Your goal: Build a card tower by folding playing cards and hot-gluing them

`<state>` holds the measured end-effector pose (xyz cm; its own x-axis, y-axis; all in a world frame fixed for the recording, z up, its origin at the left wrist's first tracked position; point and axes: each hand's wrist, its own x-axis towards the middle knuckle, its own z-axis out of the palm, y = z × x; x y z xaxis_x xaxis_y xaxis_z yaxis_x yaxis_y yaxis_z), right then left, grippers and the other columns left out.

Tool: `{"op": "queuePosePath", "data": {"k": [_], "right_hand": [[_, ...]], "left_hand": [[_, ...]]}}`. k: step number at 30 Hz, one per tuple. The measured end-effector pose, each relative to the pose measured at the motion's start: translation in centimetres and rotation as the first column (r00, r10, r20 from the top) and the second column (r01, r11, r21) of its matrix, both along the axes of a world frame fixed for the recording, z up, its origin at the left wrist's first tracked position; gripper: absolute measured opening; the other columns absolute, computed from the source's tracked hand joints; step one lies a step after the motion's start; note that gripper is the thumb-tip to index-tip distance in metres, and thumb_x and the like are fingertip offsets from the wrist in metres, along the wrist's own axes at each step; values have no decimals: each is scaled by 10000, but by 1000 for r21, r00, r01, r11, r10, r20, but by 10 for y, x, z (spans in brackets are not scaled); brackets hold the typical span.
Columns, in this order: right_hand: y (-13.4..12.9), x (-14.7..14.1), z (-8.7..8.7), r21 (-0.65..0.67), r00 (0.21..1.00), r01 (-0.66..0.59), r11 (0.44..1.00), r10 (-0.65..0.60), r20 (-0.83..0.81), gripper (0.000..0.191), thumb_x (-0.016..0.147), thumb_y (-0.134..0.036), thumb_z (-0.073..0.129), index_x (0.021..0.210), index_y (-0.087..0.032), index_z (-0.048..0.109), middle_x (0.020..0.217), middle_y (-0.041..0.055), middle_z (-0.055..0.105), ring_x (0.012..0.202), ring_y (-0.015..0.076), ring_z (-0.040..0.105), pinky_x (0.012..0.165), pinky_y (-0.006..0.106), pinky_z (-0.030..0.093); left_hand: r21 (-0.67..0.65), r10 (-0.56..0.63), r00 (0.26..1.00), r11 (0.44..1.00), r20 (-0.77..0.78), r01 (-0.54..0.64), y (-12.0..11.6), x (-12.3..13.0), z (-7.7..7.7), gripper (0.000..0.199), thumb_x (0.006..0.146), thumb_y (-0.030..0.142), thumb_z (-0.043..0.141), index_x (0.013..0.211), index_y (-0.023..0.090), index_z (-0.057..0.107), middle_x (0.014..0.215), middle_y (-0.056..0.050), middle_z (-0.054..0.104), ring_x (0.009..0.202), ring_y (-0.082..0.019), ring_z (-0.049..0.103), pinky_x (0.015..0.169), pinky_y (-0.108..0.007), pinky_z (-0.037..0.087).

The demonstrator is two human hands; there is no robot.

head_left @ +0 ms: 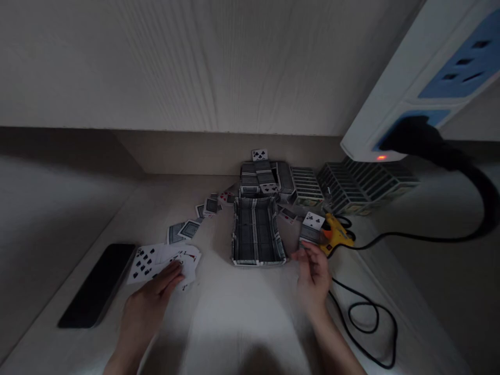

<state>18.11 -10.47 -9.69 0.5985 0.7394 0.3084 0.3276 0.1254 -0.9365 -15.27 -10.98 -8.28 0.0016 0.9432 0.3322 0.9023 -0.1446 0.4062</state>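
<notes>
My left hand point(150, 297) is at a fanned pile of face-up playing cards point(189, 255), thumb and fingers pinched on a card there. In my right hand point(314, 271) is a folded playing card piece point(311, 228), part patterned back and part white face with club marks. It is raised just beside a yellow glue gun point(339, 237). Between my hands stands an open tray-like box point(255, 234) built from folded cards, its patterned backs inward. Behind it sits a block of folded cards point(253, 177) with an eight of clubs point(259, 154) sticking up.
A black phone point(97, 286) lies at the left. Loose cards point(189, 229) trail toward the back. Rows of folded cards point(351, 182) stand at back right, under a power strip point(390, 125) with a lit red light. A black cable point(375, 317) coils at the right.
</notes>
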Motion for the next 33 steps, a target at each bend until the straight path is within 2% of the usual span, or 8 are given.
{"op": "queuePosePath", "data": {"k": [3,7,9,11,12,17,24,33], "right_hand": [[-3,2,-2,26,998,6,1000,-8,64,248,924,-329,514,1113,-183,582,804,38,658,705,174,650,652,314,522],[-8,3,11,34,968,-107,994,96,233,207,867,-308,615,1049,-224,666,907,62,687,794,197,644,737,370,538],[-8,-2,20,-17,886,-284,959,269,379,240,775,-294,726,1014,-274,713,993,52,718,952,239,642,895,439,514],[-7,-11,27,-155,622,-452,879,435,651,316,828,-238,668,1139,-297,667,1097,43,719,1115,270,594,1076,573,372],[-7,-16,29,-175,556,-462,869,438,707,308,860,-181,618,1146,-287,648,1057,29,729,1065,247,615,1123,605,299],[-15,-31,22,-128,492,-511,850,412,767,294,843,-6,460,946,-221,632,825,3,711,823,181,637,1143,565,298],[-31,-36,11,-87,545,-492,866,384,745,278,816,-1,464,860,-235,606,815,-8,703,760,173,630,1113,583,347],[-12,-38,9,-59,640,-445,893,363,677,199,893,-67,504,865,-224,624,773,-4,663,701,161,629,1053,586,442]], "left_hand": [[58,49,998,997,-30,-47,-3,2,9,389,930,502,465,1086,275,739,1113,-7,752,904,-254,748,685,-342,613],[211,60,995,975,76,-75,-7,23,26,258,925,386,551,1096,294,720,1096,-1,761,980,-233,728,874,-366,581],[274,-29,986,961,163,-17,-6,40,35,203,903,325,604,1061,276,722,1036,-6,775,948,-211,732,889,-346,576],[296,-146,971,951,187,86,-4,57,41,187,904,271,606,1055,279,715,1026,6,776,941,-187,733,899,-320,573],[300,-195,962,945,193,132,-3,64,43,201,901,241,610,1071,282,709,1038,11,775,938,-177,733,903,-309,570],[310,-315,921,921,229,238,-1,83,40,231,870,188,632,1060,288,717,998,15,782,873,-161,744,846,-275,589],[281,-295,920,934,257,221,-8,79,23,217,870,209,636,1053,299,711,983,21,781,855,-157,743,834,-266,589],[133,-125,943,987,309,88,-14,84,29,211,934,305,523,1036,280,707,987,4,777,910,-175,734,832,-274,581]]}}
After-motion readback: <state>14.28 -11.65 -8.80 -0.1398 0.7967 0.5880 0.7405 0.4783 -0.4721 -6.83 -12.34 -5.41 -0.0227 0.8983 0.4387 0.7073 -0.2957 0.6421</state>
